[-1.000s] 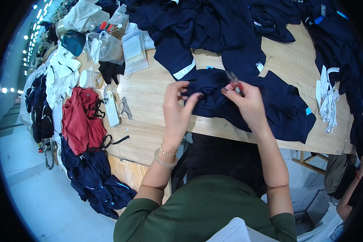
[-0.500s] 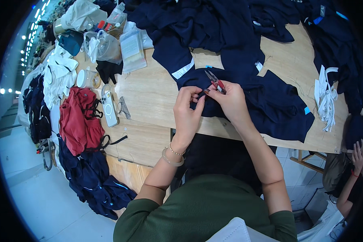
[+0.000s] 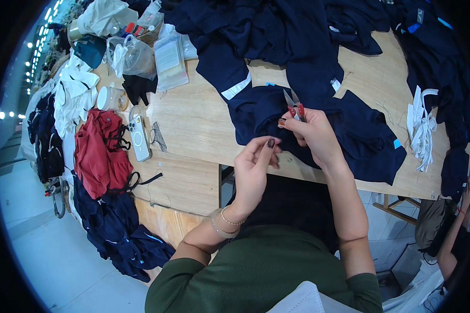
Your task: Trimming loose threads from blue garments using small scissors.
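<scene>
My right hand [image 3: 318, 133] is closed around small thread snips [image 3: 296, 107] with red handles; their blades point up and stand apart. Under the snips lies a dark navy garment [image 3: 360, 135], spread at the table's near edge. My left hand [image 3: 253, 169] has drawn back off the cloth, just below and left of the right hand. Its fingers are curled in toward the thumb, and anything between them is too small to make out. A white strip [image 3: 236, 87] and a light blue tag [image 3: 397, 143] show on the navy cloth.
More navy garments [image 3: 245, 31] are heaped at the far side of the wooden table [image 3: 188, 122]. White strips [image 3: 422, 128] lie at right. On the left are a phone [image 3: 139, 138], a red cloth bag [image 3: 102, 156] and plastic bags [image 3: 133, 57]. Another person's arm [image 3: 457, 229] shows at right.
My left hand has come away from the cloth, down toward me. My right hand has shifted slightly right with the snips, whose blades are now wider apart.
</scene>
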A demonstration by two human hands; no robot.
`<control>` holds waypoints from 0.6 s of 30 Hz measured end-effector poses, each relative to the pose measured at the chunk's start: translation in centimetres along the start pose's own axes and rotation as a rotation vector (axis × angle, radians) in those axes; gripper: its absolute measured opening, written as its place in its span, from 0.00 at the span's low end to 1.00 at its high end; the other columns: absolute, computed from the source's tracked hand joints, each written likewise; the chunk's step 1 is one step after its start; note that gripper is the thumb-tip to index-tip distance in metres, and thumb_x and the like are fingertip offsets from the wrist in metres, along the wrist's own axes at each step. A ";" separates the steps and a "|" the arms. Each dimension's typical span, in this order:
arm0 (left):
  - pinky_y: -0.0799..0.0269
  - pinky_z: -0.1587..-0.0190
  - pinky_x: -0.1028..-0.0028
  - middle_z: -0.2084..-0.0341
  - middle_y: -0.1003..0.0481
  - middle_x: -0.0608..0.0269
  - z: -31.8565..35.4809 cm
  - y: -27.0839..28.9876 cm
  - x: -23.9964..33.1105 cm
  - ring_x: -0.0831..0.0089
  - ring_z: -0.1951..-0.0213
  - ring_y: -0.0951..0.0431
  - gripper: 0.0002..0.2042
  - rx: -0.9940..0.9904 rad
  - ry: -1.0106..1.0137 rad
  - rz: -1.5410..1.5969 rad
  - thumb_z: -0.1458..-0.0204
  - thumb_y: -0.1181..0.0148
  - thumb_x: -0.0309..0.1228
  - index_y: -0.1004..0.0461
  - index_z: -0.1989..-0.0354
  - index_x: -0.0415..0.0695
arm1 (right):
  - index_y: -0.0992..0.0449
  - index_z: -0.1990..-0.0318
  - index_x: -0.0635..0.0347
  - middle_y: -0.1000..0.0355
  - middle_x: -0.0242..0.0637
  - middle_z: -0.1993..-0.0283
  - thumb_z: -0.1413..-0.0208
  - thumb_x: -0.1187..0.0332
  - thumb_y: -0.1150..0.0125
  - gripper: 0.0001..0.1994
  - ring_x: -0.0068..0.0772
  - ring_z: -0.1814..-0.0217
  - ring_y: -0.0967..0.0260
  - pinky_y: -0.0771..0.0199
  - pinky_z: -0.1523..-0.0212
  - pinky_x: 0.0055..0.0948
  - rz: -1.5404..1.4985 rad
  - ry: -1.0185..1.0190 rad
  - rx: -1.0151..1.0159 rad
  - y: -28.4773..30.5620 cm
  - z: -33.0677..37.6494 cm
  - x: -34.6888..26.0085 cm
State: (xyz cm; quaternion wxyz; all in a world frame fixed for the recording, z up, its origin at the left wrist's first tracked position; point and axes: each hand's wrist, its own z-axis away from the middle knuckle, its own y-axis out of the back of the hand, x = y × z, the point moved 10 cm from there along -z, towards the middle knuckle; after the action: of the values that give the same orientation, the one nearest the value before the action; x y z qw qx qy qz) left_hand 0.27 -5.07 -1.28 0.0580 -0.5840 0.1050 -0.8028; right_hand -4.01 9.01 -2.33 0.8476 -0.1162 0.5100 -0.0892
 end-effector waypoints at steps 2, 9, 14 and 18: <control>0.28 0.59 0.77 0.61 0.24 0.59 -0.5 -0.6 -1.1 0.77 0.63 0.25 0.12 -0.033 0.115 0.139 0.37 0.51 0.31 0.28 0.52 0.36 | 0.23 0.70 0.62 0.27 0.27 0.75 0.47 0.70 0.38 0.05 0.09 0.79 0.41 0.47 0.79 0.13 0.031 -0.020 -0.015 -0.5 0.8 0.2; 0.27 0.52 0.74 0.60 0.23 0.59 -2.1 -0.3 -3.8 0.75 0.59 0.24 0.14 0.052 0.354 0.504 0.38 0.48 0.34 0.28 0.49 0.39 | 0.24 0.71 0.65 0.30 0.24 0.74 0.50 0.74 0.39 0.04 0.11 0.70 0.38 0.38 0.67 0.17 0.111 0.049 -0.035 -0.8 3.1 1.3; 0.26 0.55 0.77 0.64 0.22 0.61 -2.7 0.5 -5.4 0.76 0.63 0.23 0.08 0.022 0.345 0.570 0.40 0.45 0.29 0.26 0.56 0.41 | 0.26 0.70 0.65 0.34 0.23 0.76 0.49 0.72 0.38 0.05 0.13 0.72 0.42 0.41 0.70 0.17 0.326 0.054 -0.060 0.4 3.5 2.5; 0.27 0.53 0.75 0.58 0.22 0.60 -2.6 0.1 -5.1 0.75 0.58 0.24 0.05 -0.025 0.315 0.508 0.40 0.48 0.28 0.28 0.58 0.44 | 0.31 0.64 0.64 0.36 0.30 0.79 0.40 0.66 0.42 0.09 0.14 0.74 0.43 0.39 0.72 0.21 0.417 0.239 0.069 1.6 3.7 -1.6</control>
State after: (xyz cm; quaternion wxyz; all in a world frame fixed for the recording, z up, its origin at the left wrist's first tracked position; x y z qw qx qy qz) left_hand -0.59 -3.82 -6.79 0.2329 -0.4077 0.2654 -0.8421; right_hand -1.41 11.41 0.22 0.7847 0.0322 0.6164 0.0572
